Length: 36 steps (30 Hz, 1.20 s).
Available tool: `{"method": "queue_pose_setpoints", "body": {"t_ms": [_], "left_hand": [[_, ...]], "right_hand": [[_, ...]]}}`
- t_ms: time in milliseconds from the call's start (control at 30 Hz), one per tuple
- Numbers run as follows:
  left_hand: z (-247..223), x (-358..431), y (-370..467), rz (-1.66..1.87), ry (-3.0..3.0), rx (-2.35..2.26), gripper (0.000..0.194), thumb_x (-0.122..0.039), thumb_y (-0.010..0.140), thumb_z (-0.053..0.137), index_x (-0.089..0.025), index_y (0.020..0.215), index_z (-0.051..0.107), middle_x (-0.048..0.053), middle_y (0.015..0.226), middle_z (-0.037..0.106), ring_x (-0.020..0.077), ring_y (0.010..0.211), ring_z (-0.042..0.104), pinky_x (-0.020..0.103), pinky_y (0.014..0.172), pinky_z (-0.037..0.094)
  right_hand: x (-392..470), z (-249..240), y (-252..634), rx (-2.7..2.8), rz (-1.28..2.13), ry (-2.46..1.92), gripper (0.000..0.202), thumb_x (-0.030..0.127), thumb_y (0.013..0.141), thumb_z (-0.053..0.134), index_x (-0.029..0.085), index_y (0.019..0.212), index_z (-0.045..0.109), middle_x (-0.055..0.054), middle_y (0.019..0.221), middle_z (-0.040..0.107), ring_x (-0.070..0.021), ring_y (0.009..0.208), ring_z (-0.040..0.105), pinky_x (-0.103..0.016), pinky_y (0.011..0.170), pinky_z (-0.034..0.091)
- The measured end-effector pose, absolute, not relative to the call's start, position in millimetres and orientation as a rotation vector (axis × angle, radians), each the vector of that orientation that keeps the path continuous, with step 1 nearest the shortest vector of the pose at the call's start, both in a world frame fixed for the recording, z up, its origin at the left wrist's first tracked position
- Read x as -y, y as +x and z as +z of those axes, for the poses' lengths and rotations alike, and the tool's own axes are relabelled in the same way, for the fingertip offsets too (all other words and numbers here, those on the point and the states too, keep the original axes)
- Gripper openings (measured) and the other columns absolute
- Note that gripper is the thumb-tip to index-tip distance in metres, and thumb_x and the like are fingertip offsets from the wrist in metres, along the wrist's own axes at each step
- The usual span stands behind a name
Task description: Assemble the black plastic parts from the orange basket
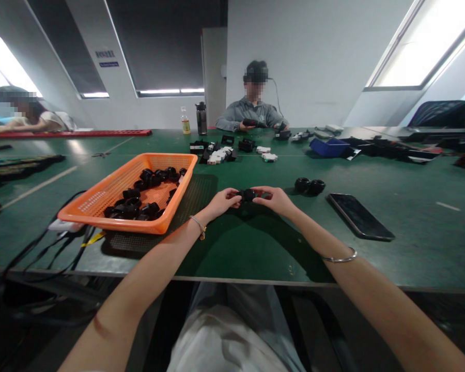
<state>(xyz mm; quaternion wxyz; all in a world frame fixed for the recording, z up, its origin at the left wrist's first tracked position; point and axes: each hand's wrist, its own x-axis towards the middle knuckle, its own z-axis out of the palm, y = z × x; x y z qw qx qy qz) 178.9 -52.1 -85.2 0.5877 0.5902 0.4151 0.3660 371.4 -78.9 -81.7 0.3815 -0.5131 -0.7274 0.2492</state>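
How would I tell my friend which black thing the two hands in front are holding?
On the green table, find the orange basket. To its right, the left hand and right hand pinch a small black part between them. Other black pieces lie in the basket and near the phone, but only this one is held by these hands.

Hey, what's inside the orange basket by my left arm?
The orange basket holds loose black parts, several of them ring-shaped, many touching; some of its orange floor shows. Whatever lies beneath the parts is covered.
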Motion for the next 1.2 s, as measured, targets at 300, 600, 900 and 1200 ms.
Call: {"method": "queue_pose_setpoints", "body": {"t_ms": [300,600,900,1200], "left_hand": [[-86.7,51.8,177.2,0.85,1.392,-0.953,0.015,-0.007,0.077,0.058,-0.01,0.092,0.053,-0.003,0.061,0.058,0.005,0.053,0.056,0.025,0.069,0.051],[-90.4,47.8,177.0,0.861,1.389,-0.907,0.018,-0.008,0.075,0.062,-0.01,0.091,0.054,-0.003,0.061,0.059,0.0055,0.054,0.057,0.025,0.068,0.051],[-91.6,47.8,176.4,0.865,1.406,-0.889,0.019,-0.009,0.074,0.063,-0.009,0.091,0.054,-0.003,0.061,0.059,0.0056,0.053,0.057,0.024,0.066,0.05],[-93.9,46.6,175.6,0.858,1.417,-0.881,0.019,-0.01,0.074,0.062,-0.01,0.091,0.054,-0.003,0.061,0.059,0.0055,0.053,0.057,0.025,0.066,0.05]], "right_hand": [[79.3,-81.1,371.7,1.866,0.63,-1.303,0.039,0.033,0.068,0.065,0.018,0.103,0.068,-0.007,0.095,0.072,-0.0191,0.074,0.065,-0.031,0.065,0.052],[78.7,-81.1,371.5,1.892,0.599,-1.304,0.035,0.035,0.069,0.064,0.018,0.099,0.069,-0.005,0.091,0.073,-0.0193,0.073,0.065,-0.031,0.065,0.052],[78.2,-81.6,370.3,1.87,0.612,-1.346,0.035,0.034,0.069,0.063,0.016,0.098,0.07,-0.006,0.089,0.073,-0.0198,0.073,0.065,-0.033,0.069,0.052],[77.4,-83.1,371.7,1.873,0.596,-1.323,0.029,0.034,0.07,0.063,0.018,0.093,0.071,-0.005,0.087,0.073,-0.0198,0.073,0.066,-0.032,0.068,0.052]]}}
